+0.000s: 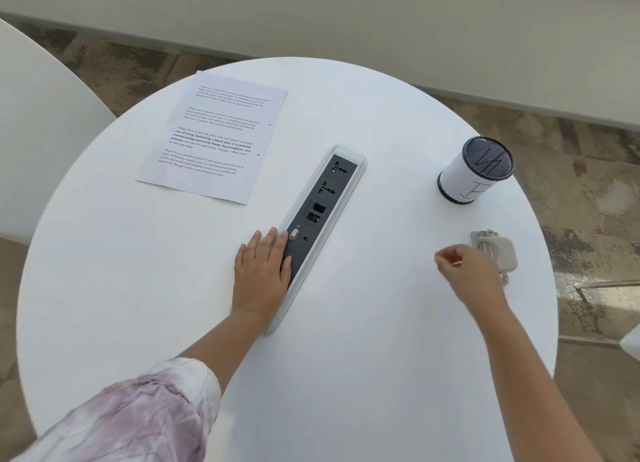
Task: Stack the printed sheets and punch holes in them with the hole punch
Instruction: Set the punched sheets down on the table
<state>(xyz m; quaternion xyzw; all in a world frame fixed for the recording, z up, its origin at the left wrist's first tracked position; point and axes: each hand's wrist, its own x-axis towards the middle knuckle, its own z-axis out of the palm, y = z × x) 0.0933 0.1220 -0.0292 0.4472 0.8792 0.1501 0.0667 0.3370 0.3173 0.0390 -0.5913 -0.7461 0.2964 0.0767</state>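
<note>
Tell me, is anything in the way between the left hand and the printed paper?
Nothing visible. The left hand lies flat beside the socket strip, and only bare white table lies between it and the printed sheets farther away.

A: Where are the hands?
B: The left hand (262,277) lies flat beside the socket strip (317,226). The right hand (468,274), fingers curled, hovers near the hole punch (496,251).
A: And the printed sheets (214,136)?
B: Far left on the round table (346,375).
</note>
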